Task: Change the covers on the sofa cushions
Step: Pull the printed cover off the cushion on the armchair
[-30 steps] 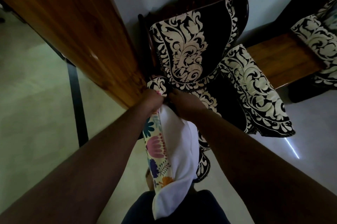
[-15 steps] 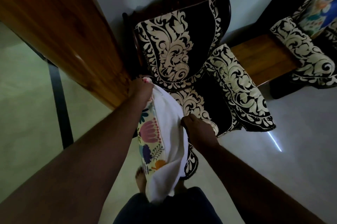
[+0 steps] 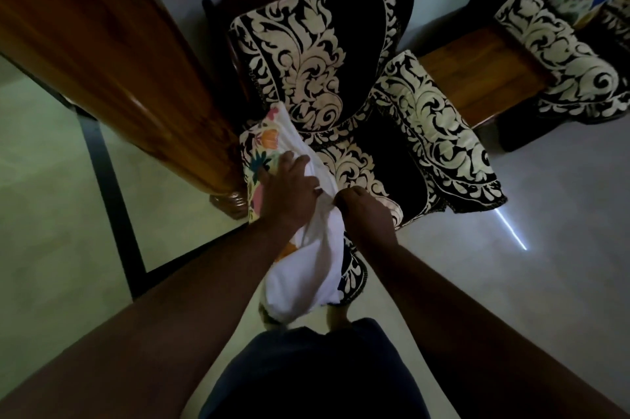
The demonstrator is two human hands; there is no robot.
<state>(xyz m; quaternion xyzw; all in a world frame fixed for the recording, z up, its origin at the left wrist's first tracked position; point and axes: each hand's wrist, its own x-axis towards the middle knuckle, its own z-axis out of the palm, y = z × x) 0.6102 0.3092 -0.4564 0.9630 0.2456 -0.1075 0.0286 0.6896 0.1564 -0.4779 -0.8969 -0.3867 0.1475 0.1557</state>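
**A:** Start at the hands. What are they doing?

**B:** The left hand (image 3: 288, 188) lies across the upper middle of the cushion (image 3: 306, 258), fingers spread and fairly straight, pressing on the fabric where the floral cover (image 3: 264, 149) meets the white. The right hand (image 3: 366, 214) is just beside it on the cushion's right edge, fingers curled tight and pinching a fold of white cloth. The two nearly touch at the knuckles.

**A:** And how does the cushion lie from them?

**B:** It stands on end in front of the person, long axis running from the top corner near the armchair (image 3: 324, 53) back toward the person's legs (the lower end hangs just above the feet). Both hands sit at about the middle of that length. The floral fabric shows along the left side and top; white shows down the right side and the bottom.

**A:** So which way does the cover have to travel?

**B:** My guess is along that axis. Whether it's going on or coming off I can't say from this alone. The left hand, nearer the floral edge, looks placed to steady or slide the cover, while the right holds the white cloth against the pull.

**A:** Anything crowding them?

**B:** A wooden post (image 3: 112, 53) stands close on the left, and the armchair's patterned seat is right behind the cushion.
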